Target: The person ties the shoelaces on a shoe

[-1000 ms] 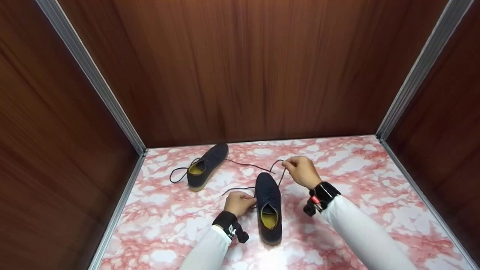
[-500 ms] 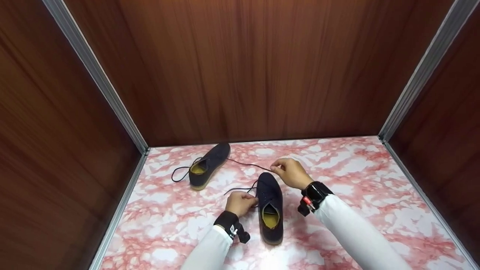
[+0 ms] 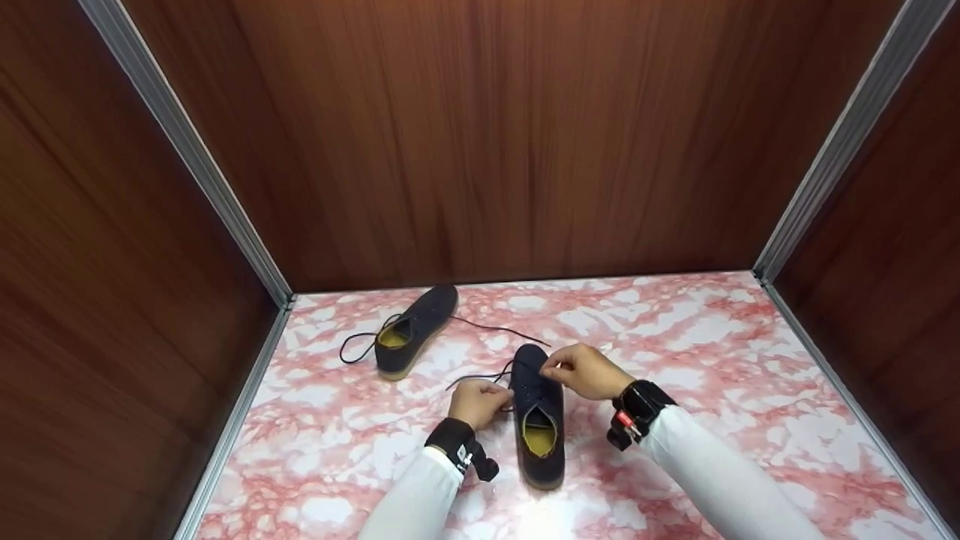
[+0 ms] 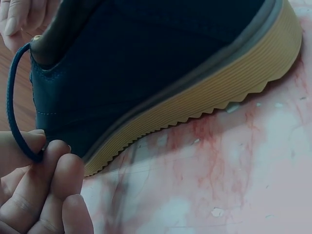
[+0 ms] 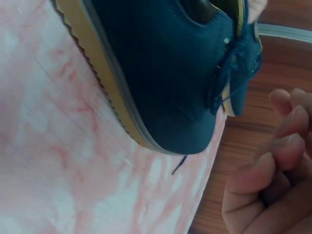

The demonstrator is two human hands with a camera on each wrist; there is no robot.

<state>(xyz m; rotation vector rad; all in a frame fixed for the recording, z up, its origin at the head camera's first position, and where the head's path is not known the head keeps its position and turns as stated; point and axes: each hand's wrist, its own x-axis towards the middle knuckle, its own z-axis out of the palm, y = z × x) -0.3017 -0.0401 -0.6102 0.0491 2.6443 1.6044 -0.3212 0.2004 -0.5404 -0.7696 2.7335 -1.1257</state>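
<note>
A dark navy lace-up shoe (image 3: 541,471) with a yellow lining and tan sole stands upright, toe pointing away from me. At its left side my left hand (image 3: 475,405) pinches a dark shoelace (image 4: 10,105), which bends from the top eyelet area down to thumb and fingertips in the left wrist view. My right hand (image 3: 589,372) hovers over the front right of the shoe, fingers loosely bent. The right wrist view shows these fingers (image 5: 287,151) apart from the shoe, with no lace visible between them. Another lace end (image 3: 480,376) trails out to the left.
A matching shoe (image 3: 429,309) lies farther back on the left, its laces loose; one lace (image 3: 501,328) stretches right toward the nearer shoe's toe. The red-and-white marbled tabletop (image 3: 322,450) is bounded by brown wood-grain panels (image 3: 480,150) and metal edge strips (image 3: 240,225).
My right hand held a lace out to the right, carried it left across the toe, and has since moved back nearer the lacing without it. My left hand stays at the shoe's side.
</note>
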